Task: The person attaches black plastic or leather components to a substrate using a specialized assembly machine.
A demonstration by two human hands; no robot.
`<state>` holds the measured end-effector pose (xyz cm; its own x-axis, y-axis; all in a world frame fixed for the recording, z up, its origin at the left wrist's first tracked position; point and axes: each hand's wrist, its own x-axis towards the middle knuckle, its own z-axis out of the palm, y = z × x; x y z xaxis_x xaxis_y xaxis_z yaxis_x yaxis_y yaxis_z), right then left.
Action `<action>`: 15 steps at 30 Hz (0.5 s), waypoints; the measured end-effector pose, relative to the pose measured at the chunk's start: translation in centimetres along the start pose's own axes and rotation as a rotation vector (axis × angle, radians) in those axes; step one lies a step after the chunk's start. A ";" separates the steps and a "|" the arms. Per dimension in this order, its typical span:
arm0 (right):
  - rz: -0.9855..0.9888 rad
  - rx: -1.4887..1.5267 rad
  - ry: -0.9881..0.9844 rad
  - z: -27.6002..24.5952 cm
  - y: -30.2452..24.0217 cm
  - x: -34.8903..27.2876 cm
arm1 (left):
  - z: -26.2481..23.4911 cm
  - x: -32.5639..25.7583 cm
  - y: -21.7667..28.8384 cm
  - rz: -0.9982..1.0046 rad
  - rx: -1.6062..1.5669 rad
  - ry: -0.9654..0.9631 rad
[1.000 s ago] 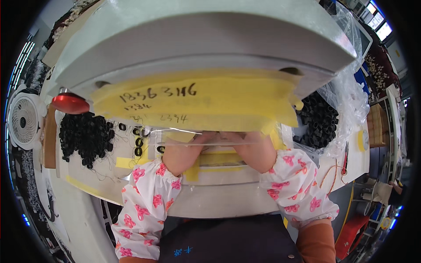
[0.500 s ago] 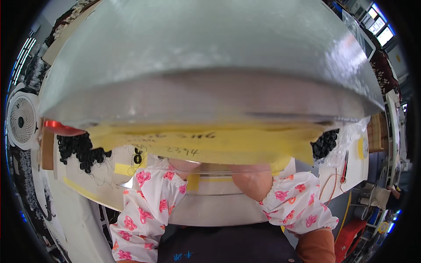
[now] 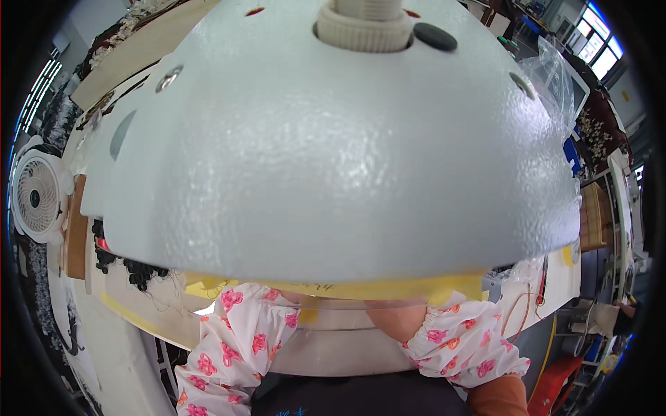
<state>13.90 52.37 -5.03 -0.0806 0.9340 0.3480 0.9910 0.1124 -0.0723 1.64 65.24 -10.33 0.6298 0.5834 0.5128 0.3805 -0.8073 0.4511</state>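
A large pale-grey machine housing (image 3: 277,180) fills the middle of the view and hides most of what lies under it. Below its front edge hangs a strip of yellow paper (image 3: 388,288) with handwriting on it. My left hand (image 3: 288,297) reaches under the housing; a bit of wrist shows past a white sleeve cover (image 3: 232,353) with pink bears. On the other side, my right hand (image 3: 399,320) goes beneath the same edge, only its wrist end in sight. Fingers of both hands are hidden, so what they hold or touch cannot be seen.
Small black pieces (image 3: 142,274) with loose threads lie in a heap on the white table (image 3: 333,350) at left. A white fan (image 3: 38,194) stands beyond. At right are clear plastic (image 3: 531,269) and a red cord (image 3: 538,298). A ribbed cap (image 3: 364,31) tops the housing.
The housing now sits lower in view, showing its top and covering most of the yellow paper and black pieces. Both forearms stay under it, slightly lower in the picture.
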 end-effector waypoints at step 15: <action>0.054 0.045 -0.037 -0.6 0.1 0.5 | -0.6 1.6 0.5 -0.057 -0.175 -0.019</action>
<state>14.04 52.60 -4.31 -0.0321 0.9509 0.3077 0.9882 0.0763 -0.1325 2.42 65.79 -8.84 0.6240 0.6248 0.4692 0.2933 -0.7439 0.6005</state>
